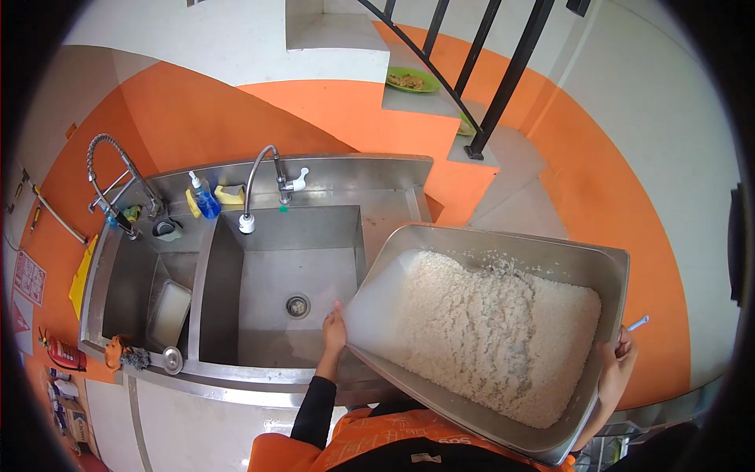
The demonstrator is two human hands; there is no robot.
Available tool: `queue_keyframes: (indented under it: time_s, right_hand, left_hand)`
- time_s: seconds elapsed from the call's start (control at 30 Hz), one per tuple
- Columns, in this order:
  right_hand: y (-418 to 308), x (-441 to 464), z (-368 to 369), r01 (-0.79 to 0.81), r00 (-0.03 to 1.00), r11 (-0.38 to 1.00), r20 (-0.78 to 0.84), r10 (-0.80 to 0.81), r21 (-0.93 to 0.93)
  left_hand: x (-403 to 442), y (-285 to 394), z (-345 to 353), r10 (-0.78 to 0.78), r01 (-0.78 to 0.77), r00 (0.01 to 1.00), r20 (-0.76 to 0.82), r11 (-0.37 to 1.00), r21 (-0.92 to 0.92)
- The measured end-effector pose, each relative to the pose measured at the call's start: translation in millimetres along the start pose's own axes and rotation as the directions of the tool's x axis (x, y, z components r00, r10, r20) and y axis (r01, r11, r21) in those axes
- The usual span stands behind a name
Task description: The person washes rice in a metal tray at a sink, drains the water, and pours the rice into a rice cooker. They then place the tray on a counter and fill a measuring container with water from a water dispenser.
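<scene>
A large rectangular metal pan (pixel 625 275) full of wet white rice (pixel 503 338) is held in front of me, beside the sink. Cloudy water (pixel 376 308) has gathered at its left corner, which dips toward the sink basin. My left hand (pixel 335 330) grips the pan near that corner, with its fingers partly hidden by the wall. On the opposite end, my right hand (pixel 618 368) is closed around the rim. A thin white and blue stick (pixel 638 322) juts out by the right fingers; its kind does not show.
The steel sink basin (pixel 267 275) has a drain (pixel 297 306) and a curved faucet (pixel 259 169). A smaller basin at left holds a tray of cloudy liquid (pixel 170 313). A blue spray bottle (pixel 206 198) and sponge (pixel 230 194) stand behind. Stairs with a black railing (pixel 511 79) rise beyond.
</scene>
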State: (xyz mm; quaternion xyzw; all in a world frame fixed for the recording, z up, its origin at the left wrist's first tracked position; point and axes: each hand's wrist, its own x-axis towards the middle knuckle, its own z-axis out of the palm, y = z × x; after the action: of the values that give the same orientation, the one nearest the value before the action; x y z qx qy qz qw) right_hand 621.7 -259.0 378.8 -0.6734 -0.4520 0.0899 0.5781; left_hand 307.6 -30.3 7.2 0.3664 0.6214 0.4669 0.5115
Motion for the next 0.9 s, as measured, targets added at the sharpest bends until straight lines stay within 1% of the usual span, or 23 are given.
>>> queue_keyframes:
  time_s: [0.07,0.17,0.27,0.37,0.47,0.57,0.67,0.7,0.87,0.9]
  right_hand:
    - [-6,0,6,0.008,1.0,1.0,-0.017,-0.008,-0.017]
    - [-8,-1,8,0.026,0.999,1.0,-0.026,-0.026,-0.014]
    - [-8,-1,8,0.025,1.0,1.0,-0.018,-0.025,0.002]
    - [-7,-1,5,0.017,1.0,1.0,-0.005,-0.017,-0.01]
    - [-6,-1,5,0.019,1.0,1.0,-0.012,-0.019,-0.016]
    - [-4,-2,4,0.016,1.0,1.0,-0.019,-0.017,-0.025]
    - [-4,-4,6,0.032,0.998,0.999,-0.049,-0.033,-0.024]
    - [-4,-4,7,0.042,0.997,0.999,-0.064,-0.043,-0.021]
    - [-11,-2,5,0.041,0.999,0.999,0.034,-0.04,-0.033]
    - [-13,-2,6,0.043,0.998,0.999,0.049,-0.042,-0.031]
  left_hand:
    - [-3,3,3,0.039,-0.039,0.999,-0.002,0.996,-0.081]
    - [-9,13,0,0.04,-0.038,0.999,0.026,0.997,-0.069]
    - [-11,14,2,0.076,-0.077,0.997,-0.033,0.996,-0.047]
    - [-9,10,-1,0.073,-0.073,0.997,-0.025,0.997,0.004]
    - [-9,10,-2,0.039,-0.039,0.999,0.002,0.998,-0.054]
    - [-11,14,-2,0.054,-0.053,0.999,0.009,0.997,-0.055]
    - [-13,14,1,0.098,-0.1,0.995,-0.025,0.99,-0.1]
    - [-12,14,1,0.079,-0.08,0.997,-0.01,0.993,-0.082]
    - [-5,8,-3,0.011,-0.013,0.999,0.04,0.999,0.04]
    - [-6,8,-2,0.037,-0.038,0.999,0.025,0.999,0.015]
